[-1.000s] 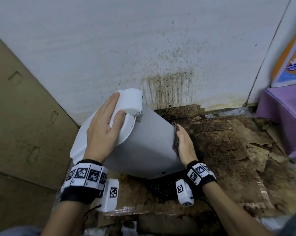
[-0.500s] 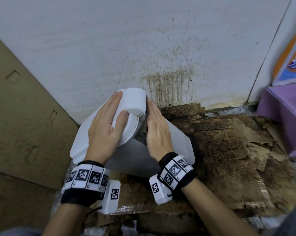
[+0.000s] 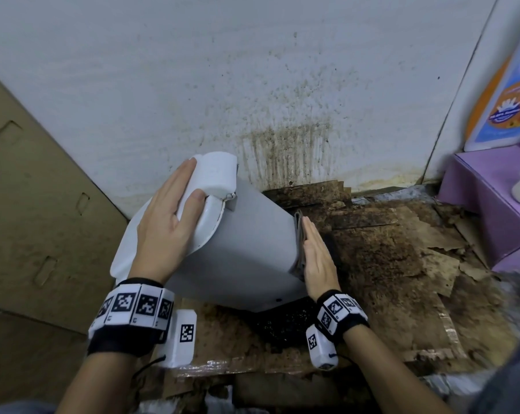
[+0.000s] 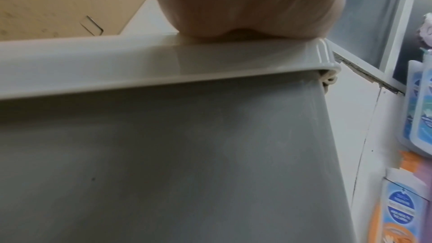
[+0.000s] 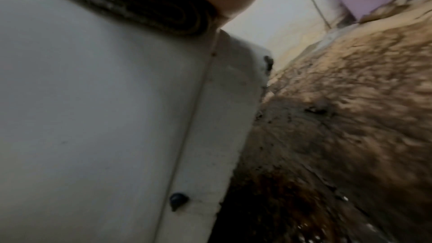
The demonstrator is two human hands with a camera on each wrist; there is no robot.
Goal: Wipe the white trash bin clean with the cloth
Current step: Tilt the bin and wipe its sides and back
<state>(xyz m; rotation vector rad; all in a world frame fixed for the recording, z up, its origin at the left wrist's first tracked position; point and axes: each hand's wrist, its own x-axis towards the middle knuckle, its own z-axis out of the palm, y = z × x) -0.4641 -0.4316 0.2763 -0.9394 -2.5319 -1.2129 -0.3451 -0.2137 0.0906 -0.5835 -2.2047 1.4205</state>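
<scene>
The white trash bin [image 3: 246, 249] leans tilted toward the left, its base on the dirty floor. My left hand [image 3: 169, 228] lies flat on the bin's white lid [image 3: 213, 174], fingers straight, thumb beside the raised hinge part. My right hand [image 3: 315, 255] presses a folded dark grey cloth [image 3: 299, 234] against the bin's right side with straight fingers. The left wrist view shows the palm [image 4: 233, 3] on the lid edge above the bin wall [image 4: 187, 154]. In the right wrist view the cloth [image 5: 140, 6] sits between the palm and the bin wall [image 5: 93, 99].
A stained white wall [image 3: 282, 100] stands close behind the bin. Wet, torn brown cardboard [image 3: 402, 264] covers the floor. A purple box [image 3: 492, 198] and an orange-blue bottle [image 3: 509, 100] are at the right. A brown cardboard panel [image 3: 43, 204] is at the left.
My right hand with the cloth went up beside the lid hinge, then came back down the bin's right side. The left hand stayed on the lid.
</scene>
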